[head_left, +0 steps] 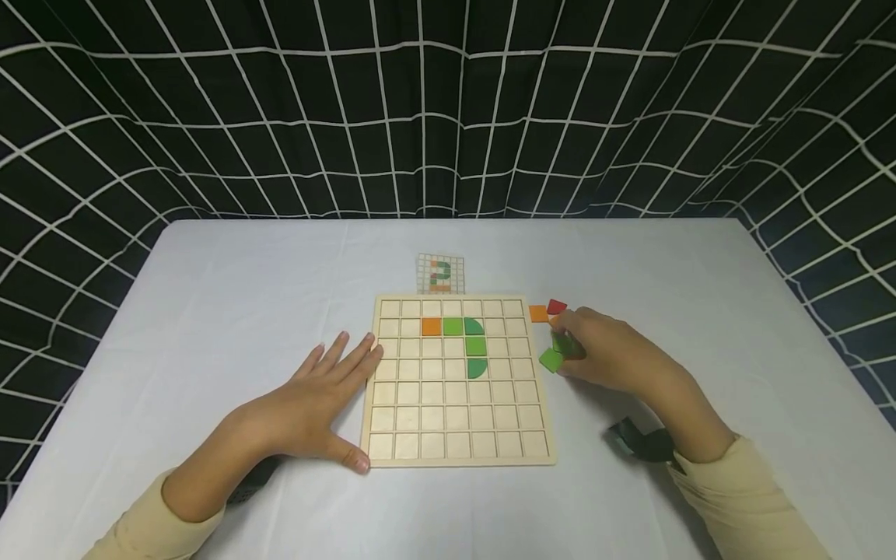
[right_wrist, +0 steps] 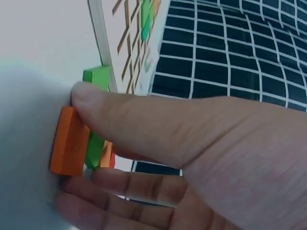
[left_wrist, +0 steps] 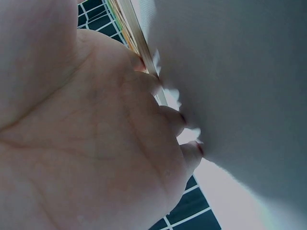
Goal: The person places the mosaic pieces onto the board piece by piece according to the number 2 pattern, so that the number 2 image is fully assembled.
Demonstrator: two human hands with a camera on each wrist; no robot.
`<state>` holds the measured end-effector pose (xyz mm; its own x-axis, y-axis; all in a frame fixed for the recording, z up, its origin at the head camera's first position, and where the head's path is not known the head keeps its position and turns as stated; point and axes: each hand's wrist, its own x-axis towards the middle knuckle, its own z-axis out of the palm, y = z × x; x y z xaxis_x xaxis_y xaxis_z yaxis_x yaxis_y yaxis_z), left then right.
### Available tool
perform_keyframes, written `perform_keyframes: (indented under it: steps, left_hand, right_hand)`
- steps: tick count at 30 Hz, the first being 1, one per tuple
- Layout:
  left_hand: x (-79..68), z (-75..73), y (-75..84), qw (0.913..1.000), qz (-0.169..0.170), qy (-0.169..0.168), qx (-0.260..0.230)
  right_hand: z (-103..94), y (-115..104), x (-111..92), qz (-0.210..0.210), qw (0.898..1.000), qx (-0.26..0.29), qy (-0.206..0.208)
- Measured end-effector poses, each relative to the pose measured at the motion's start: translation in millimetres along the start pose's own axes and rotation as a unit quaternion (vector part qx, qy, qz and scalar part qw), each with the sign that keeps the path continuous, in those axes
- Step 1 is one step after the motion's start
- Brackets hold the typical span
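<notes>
My left hand [head_left: 308, 412] lies spread on the left edge of a square wooden grid board [head_left: 455, 445], its thumb at the near left corner. On the board are an orange square tile [head_left: 431, 327], green square tiles [head_left: 475, 346] and dark green rounded tiles [head_left: 477, 368]. My right hand [head_left: 616, 354] is beside the board's right edge, over a small group of loose tiles. In the right wrist view, its thumb and curled fingers hold an orange tile [right_wrist: 69, 141] at opposite edges. A green tile [right_wrist: 98, 76] sits beyond the thumb. The left wrist view mostly shows the palm.
Behind the board lies a small card [head_left: 440, 274] printed with a coloured grid pattern. Loose orange [head_left: 537, 313], red [head_left: 557, 306] and green tiles [head_left: 551, 360] lie right of the board. A white cloth [head_left: 266, 288] covers the table, with a dark gridded curtain [head_left: 448, 101] behind.
</notes>
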<state>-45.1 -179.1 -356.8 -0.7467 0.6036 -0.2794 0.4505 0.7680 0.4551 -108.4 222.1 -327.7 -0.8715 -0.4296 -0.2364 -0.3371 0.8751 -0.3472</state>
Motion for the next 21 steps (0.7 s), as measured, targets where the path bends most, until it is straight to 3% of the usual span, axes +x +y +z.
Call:
perform_keyframes:
  steps: [14, 21]
  left_hand:
    - [-0.5, -0.3, 0.0, 1.0, -0.003, 0.0, -0.001]
    - [-0.2, -0.2, 0.2, 1.0, -0.001, 0.002, -0.003]
  right_hand:
    - [7.8, -6.2, 0.6, -0.127, 0.991, -0.032, 0.035]
    - [11.4, -5.5, 2.6, -0.151, 0.985, -0.036, 0.07]
